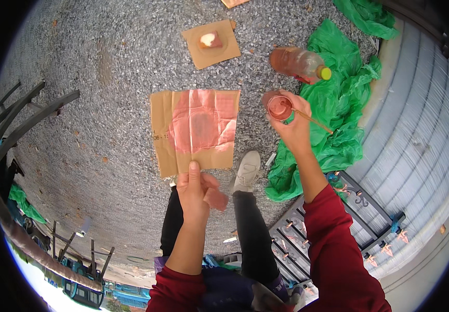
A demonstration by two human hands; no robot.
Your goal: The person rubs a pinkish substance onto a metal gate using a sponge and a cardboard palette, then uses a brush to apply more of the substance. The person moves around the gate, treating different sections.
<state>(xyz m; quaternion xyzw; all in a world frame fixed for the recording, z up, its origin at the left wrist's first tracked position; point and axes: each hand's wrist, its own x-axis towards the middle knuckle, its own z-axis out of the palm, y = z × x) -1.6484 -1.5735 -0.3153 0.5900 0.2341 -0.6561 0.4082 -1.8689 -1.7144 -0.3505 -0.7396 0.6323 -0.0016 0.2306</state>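
My left hand (197,191) pinches the lower edge of a brown cardboard sheet (163,130) smeared with a pink-red patch (202,122), holding it flat in front of me. My right hand (293,125) grips a small clear cup (278,105) of reddish liquid together with a thin brush or stick (313,120) that juts to the right. The cup sits just right of the cardboard. A plastic bottle (297,63) of reddish liquid with a yellow cap lies on the ground above the cup.
Gravel ground (105,78) lies below. A small cardboard square (211,44) carries a pink-white block. Green plastic sheeting (339,104) spreads at right, beside a corrugated metal sheet (417,119) and a dark metal gate (339,218). Metal frames (22,119) lie at left. My shoe (247,170) shows.
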